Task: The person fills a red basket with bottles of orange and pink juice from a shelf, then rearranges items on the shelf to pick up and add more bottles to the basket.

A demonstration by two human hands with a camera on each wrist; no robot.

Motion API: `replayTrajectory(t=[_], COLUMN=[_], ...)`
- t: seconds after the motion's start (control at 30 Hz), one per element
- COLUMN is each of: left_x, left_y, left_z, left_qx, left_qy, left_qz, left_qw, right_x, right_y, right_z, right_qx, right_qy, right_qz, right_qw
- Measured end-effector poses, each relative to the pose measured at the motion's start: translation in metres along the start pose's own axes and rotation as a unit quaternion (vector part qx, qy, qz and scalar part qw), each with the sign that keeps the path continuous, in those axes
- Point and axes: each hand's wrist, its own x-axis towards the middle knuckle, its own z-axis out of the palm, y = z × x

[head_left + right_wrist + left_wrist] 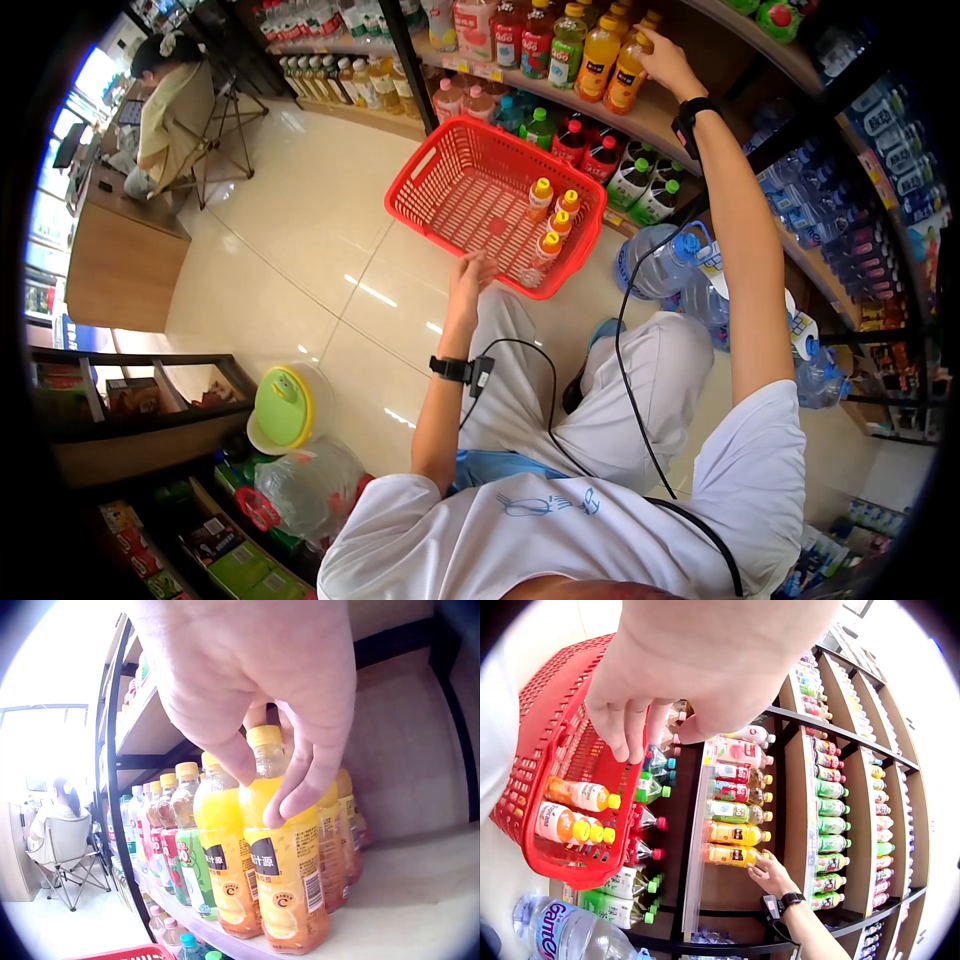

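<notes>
My right hand (668,66) grips the neck of an orange juice bottle (626,76) at the shelf's front edge; in the right wrist view thumb and fingers (300,772) lie around the top of that bottle (289,877), which stands upright. A second orange bottle (225,862) is beside it. My left hand (474,274) hangs at the near rim of the red basket (440,232), fingers loosely bent, holding nothing. Several small orange bottles with yellow caps (558,222) stand in the basket's right end.
Large water bottles (655,262) stand right of the basket. Shelves of drinks (829,817) run along the far side and right. A person (170,100) sits on a chair by a wooden counter (125,250). A lidded green bin (284,408) stands at the left.
</notes>
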Motion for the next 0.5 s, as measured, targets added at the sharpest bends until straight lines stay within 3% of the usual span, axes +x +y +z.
replayTrajectory(t=[0.13,0.3,0.5], left_x=[-0.026,-0.038,-0.047], left_y=[-0.007,-0.023,-0.034], left_z=[0.003,0.003,-0.01], left_qx=[-0.008,-0.01,-0.036], left_qy=[0.006,0.036,0.068], left_qz=[-0.017,-0.039,-0.039], left_qw=[1.0,0.999,0.996], right_x=[-0.006,-0.001,-0.01], right_y=[-0.006,0.003,-0.01], right_z=[-0.001,0.002,-0.008], right_qx=[0.028,-0.022,0.023], right_qy=[-0.01,0.008,-0.01], right_qz=[0.035,-0.044,-0.042], right_qw=[0.999,0.999,0.999])
